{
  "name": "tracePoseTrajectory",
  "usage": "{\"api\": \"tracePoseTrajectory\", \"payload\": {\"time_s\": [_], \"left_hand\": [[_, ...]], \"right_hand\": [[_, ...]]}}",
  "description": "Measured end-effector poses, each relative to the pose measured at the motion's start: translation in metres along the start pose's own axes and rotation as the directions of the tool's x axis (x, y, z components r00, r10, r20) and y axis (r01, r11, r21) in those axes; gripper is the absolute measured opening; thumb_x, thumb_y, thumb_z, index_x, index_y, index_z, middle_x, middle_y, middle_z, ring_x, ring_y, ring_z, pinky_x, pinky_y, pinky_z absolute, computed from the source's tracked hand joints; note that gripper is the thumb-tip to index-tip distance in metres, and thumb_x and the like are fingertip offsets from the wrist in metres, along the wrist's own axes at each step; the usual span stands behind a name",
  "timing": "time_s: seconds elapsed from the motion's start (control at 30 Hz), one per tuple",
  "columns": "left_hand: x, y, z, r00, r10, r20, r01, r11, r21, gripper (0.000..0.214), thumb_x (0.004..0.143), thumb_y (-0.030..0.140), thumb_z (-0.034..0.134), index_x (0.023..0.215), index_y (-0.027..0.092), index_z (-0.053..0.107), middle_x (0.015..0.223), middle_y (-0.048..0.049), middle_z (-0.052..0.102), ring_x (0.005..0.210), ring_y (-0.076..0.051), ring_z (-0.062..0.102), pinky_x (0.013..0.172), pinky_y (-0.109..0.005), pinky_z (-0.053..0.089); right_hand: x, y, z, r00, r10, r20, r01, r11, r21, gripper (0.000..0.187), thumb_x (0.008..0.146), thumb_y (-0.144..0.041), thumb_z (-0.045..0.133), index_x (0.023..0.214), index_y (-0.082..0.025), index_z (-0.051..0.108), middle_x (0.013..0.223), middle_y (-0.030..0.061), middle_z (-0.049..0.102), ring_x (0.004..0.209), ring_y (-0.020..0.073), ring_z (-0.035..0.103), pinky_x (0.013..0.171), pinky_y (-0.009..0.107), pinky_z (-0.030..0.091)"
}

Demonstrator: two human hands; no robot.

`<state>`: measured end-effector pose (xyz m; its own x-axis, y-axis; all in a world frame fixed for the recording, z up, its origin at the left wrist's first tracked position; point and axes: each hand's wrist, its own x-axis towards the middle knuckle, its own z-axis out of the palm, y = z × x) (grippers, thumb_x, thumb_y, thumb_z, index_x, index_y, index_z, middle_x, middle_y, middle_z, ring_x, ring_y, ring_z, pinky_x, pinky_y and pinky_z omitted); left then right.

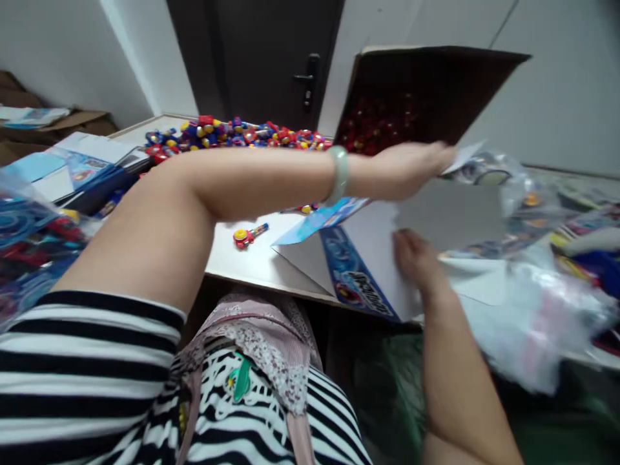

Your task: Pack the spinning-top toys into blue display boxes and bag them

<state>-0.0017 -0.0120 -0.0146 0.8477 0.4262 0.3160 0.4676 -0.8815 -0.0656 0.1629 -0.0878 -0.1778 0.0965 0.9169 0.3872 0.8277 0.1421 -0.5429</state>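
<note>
A printed cardboard box, white inside with blue artwork, stands with its flaps up at the front edge of the table. My left hand, a pale green bangle on its wrist, reaches across to the right over the box. Its fingers are closed at a white card flap; motion smears them. Lower down, my right hand grips the right part of the box, fingers bent against the white card. A small red, yellow and blue toy lies on the table left of the box.
Many colourful toys are heaped along the back of the table. An open dark carton rises behind my left hand. Clear plastic bags lie at right; flat printed cards and a bag of toys at left. A dark door stands behind.
</note>
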Motion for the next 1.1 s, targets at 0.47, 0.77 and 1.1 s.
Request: {"api": "tracePoseTrajectory", "payload": {"time_s": [0.47, 0.77, 1.1], "left_hand": [[-0.046, -0.009, 0.075, 0.954, -0.197, 0.225, 0.140, 0.959, 0.246, 0.075, 0.095, 0.009, 0.036, 0.166, 0.020, 0.013, 0.168, -0.0229, 0.019, 0.150, -0.051, 0.024, 0.093, -0.055, 0.056], [-0.053, -0.020, 0.081, 0.952, -0.111, 0.284, 0.032, 0.962, 0.271, 0.069, 0.098, 0.010, 0.032, 0.165, 0.027, 0.020, 0.171, -0.0164, 0.015, 0.154, -0.045, 0.021, 0.105, -0.057, 0.049], [-0.036, -0.091, 0.083, 0.940, 0.015, 0.341, 0.018, 0.995, -0.096, 0.037, 0.102, 0.037, 0.046, 0.128, 0.030, 0.072, 0.172, 0.0064, 0.015, 0.155, -0.035, 0.020, 0.125, -0.052, 0.029]], "right_hand": [[-0.072, 0.016, 0.010, 0.917, -0.104, -0.384, 0.072, 0.993, -0.097, 0.030, 0.099, -0.038, 0.050, 0.109, -0.021, 0.073, 0.104, 0.0107, 0.077, 0.097, 0.0241, 0.071, 0.090, 0.040, 0.056], [0.047, 0.033, -0.017, 0.976, -0.073, -0.204, 0.059, 0.996, -0.073, 0.054, 0.092, -0.024, 0.054, 0.144, -0.010, 0.055, 0.135, 0.0187, 0.065, 0.125, 0.0288, 0.062, 0.114, 0.048, 0.046], [-0.044, 0.079, 0.023, 0.458, 0.321, -0.829, -0.006, 0.933, 0.359, 0.042, 0.099, -0.045, 0.041, 0.120, -0.018, 0.066, 0.103, 0.0102, 0.071, 0.094, 0.0202, 0.069, 0.091, 0.042, 0.058]]}}
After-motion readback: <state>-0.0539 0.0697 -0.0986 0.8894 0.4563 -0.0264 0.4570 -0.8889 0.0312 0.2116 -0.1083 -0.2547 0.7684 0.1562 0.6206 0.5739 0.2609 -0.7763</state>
